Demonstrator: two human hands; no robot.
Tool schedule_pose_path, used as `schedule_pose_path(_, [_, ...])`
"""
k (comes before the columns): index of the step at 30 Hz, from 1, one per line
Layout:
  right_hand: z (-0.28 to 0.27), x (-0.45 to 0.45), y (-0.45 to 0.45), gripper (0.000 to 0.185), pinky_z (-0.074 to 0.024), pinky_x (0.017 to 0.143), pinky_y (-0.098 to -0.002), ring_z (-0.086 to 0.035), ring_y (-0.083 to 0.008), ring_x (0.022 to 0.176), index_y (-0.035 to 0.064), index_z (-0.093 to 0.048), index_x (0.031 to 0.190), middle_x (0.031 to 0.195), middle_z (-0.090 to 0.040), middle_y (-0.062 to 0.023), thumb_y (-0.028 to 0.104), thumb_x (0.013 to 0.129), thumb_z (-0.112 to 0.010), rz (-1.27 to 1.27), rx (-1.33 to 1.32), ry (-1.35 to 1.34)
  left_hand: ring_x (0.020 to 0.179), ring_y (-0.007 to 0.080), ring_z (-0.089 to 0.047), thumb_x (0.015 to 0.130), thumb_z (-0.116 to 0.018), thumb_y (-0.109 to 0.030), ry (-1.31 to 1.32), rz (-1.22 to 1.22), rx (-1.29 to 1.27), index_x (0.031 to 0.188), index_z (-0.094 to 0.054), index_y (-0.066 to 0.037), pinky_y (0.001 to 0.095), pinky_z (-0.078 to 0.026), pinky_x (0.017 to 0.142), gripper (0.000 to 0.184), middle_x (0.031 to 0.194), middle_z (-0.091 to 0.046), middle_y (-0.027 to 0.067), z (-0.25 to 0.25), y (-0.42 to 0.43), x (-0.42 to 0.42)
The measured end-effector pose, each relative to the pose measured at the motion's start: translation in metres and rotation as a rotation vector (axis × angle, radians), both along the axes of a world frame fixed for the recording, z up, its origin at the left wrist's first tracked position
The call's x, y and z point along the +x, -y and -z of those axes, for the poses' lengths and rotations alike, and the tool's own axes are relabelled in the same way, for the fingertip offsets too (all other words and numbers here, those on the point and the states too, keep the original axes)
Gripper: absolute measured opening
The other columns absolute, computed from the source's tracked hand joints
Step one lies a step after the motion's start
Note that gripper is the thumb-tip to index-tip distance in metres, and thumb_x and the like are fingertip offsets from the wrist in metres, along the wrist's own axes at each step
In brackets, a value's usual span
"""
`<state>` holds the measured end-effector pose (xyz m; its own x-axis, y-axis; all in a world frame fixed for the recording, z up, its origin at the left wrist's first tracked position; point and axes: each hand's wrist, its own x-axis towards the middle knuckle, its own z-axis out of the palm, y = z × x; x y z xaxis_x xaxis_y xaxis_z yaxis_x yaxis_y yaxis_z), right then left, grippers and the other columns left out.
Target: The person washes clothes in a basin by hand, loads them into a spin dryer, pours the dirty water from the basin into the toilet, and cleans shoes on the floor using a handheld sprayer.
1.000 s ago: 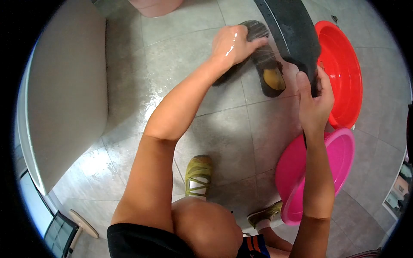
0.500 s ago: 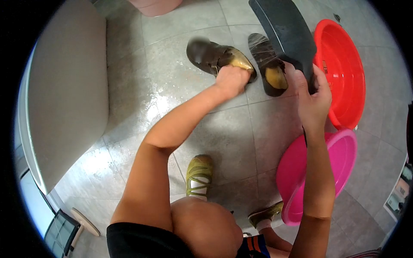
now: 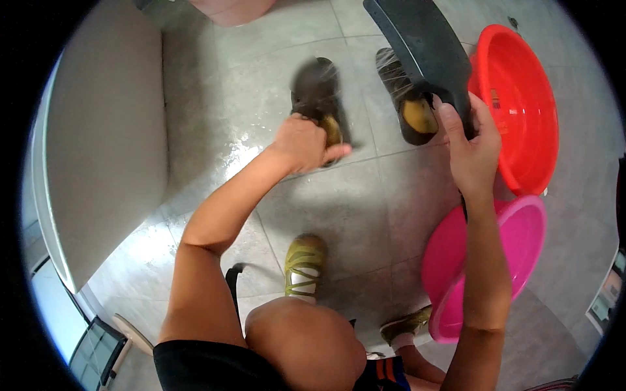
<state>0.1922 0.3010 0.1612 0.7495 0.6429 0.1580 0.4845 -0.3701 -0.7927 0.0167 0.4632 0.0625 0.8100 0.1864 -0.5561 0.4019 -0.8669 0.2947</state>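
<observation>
My right hand point(image 3: 475, 146) is wrapped round the handle of a dark shower head point(image 3: 427, 49), and thin streams of water fall from it. Under the spray lies a dark shoe point(image 3: 417, 120) with a yellowish insole. A second dark shoe point(image 3: 316, 88), blurred by motion, stands to its left on the wet floor. Over the heel of that shoe is my left hand point(image 3: 305, 143), thumb stretched out to the right and the other fingers curled, with their tips hidden.
A red basin point(image 3: 521, 117) stands at the right. Below it a pink basin point(image 3: 443, 260) leans near my right forearm. A large pale tub-like wall point(image 3: 104, 143) rises at the left. A pink container point(image 3: 235, 10) is at the top edge. My own shoes are below.
My left hand has moved down and left from near the right shoe. The left shoe has turned from slanted to nearly upright in view. The shower head has shifted slightly left.
</observation>
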Motion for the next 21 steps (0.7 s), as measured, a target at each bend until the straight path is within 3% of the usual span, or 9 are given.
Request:
schedule_pose_path(3, [-0.001, -0.005, -0.002, 0.043, -0.0477, 0.078, -0.0295, -0.064, -0.0186, 0.085, -0.0006, -0.059, 0.111, 0.092, -0.067, -0.0136, 0.027, 0.081, -0.071, 0.037, -0.040, -0.060, 0.094, 0.0360, -0.059, 0.082, -0.048, -0.066, 0.390, -0.213, 0.315, 0.106, -0.060, 0.005, 0.0378, -0.040, 0.093, 0.076, 0.101, -0.061, 0.0245, 0.041, 0.015, -0.007])
schedule_pose_path(4, [0.000, -0.007, -0.002, 0.043, -0.0478, 0.078, -0.0298, -0.064, -0.0186, 0.085, -0.0002, -0.059, 0.111, 0.092, -0.067, -0.0137, 0.028, 0.081, -0.072, 0.041, -0.085, -0.019, 0.102, 0.0368, -0.056, 0.083, -0.062, -0.047, 0.434, -0.371, 0.252, 0.112, -0.051, 0.007, 0.0385, -0.042, 0.090, 0.062, 0.109, -0.055, 0.0282, 0.043, 0.025, -0.003])
schedule_pose_path(7, [0.000, -0.014, -0.002, 0.044, -0.0480, 0.078, -0.0305, -0.064, -0.0189, 0.085, 0.0006, -0.060, 0.111, 0.091, -0.066, -0.0142, 0.028, 0.080, -0.072, 0.043, -0.154, 0.052, 0.093, 0.0360, -0.058, 0.076, -0.073, -0.023, 0.671, -0.794, 0.062, 0.108, -0.055, 0.004, 0.0437, -0.046, 0.080, 0.045, 0.101, -0.060, 0.0216, 0.073, 0.008, 0.016])
schedule_pose_path(8, [0.000, -0.017, -0.002, 0.044, -0.0480, 0.078, -0.0307, -0.064, -0.0190, 0.086, 0.0006, -0.059, 0.112, 0.091, -0.066, -0.0144, 0.029, 0.080, -0.073, 0.030, -0.132, 0.032, 0.084, 0.0250, -0.058, 0.069, -0.073, -0.002, 0.759, -0.776, 0.037, 0.095, -0.056, 0.000, 0.0371, -0.047, 0.073, 0.032, 0.087, -0.059, 0.0103, 0.085, -0.001, 0.021])
schedule_pose_path(11, [-0.002, -0.017, -0.001, 0.044, -0.0481, 0.078, -0.0303, -0.064, -0.0184, 0.086, 0.0002, -0.059, 0.112, 0.092, -0.066, -0.0138, 0.028, 0.080, -0.072, -0.006, -0.022, 0.073, 0.069, 0.0188, -0.051, 0.068, -0.068, 0.004, 0.832, -0.969, -0.559, 0.082, -0.050, -0.002, 0.0297, -0.044, 0.067, 0.025, 0.078, -0.053, 0.0072, 0.071, -0.020, 0.019])
schedule_pose_path(12, [-0.001, -0.016, -0.001, 0.043, -0.0481, 0.078, -0.0300, -0.064, -0.0179, 0.086, 0.0000, -0.059, 0.112, 0.092, -0.066, -0.0134, 0.027, 0.081, -0.072, -0.014, 0.023, 0.101, 0.069, 0.0130, -0.045, 0.068, -0.065, 0.008, 0.962, -0.958, -0.744, 0.078, -0.044, -0.005, 0.0254, -0.040, 0.065, 0.027, 0.074, -0.049, 0.0010, 0.070, -0.027, 0.016])
schedule_pose_path(15, [-0.007, -0.011, 0.001, 0.040, -0.0478, 0.078, -0.0284, -0.063, -0.0163, 0.086, -0.0023, -0.059, 0.112, 0.094, -0.066, -0.0115, 0.024, 0.083, -0.070, 0.013, 0.073, -0.013, 0.077, 0.0123, -0.056, 0.080, -0.064, 0.004, 0.995, -1.146, -1.512, 0.080, -0.047, -0.009, 0.0273, -0.049, 0.070, 0.022, 0.082, -0.058, 0.0022, 0.044, -0.038, 0.007])
schedule_pose_path(21, [-0.011, -0.008, -0.001, 0.038, -0.0460, 0.082, -0.0265, -0.060, -0.0142, 0.089, -0.0047, -0.058, 0.111, 0.096, -0.065, -0.0101, 0.022, 0.086, -0.068, -0.001, 0.105, -0.052, 0.082, 0.0137, -0.059, 0.091, -0.060, -0.015, 1.043, -1.135, -1.899, 0.083, -0.048, -0.009, 0.0303, -0.052, 0.076, 0.016, 0.089, -0.060, 0.0042, 0.045, -0.033, 0.026])
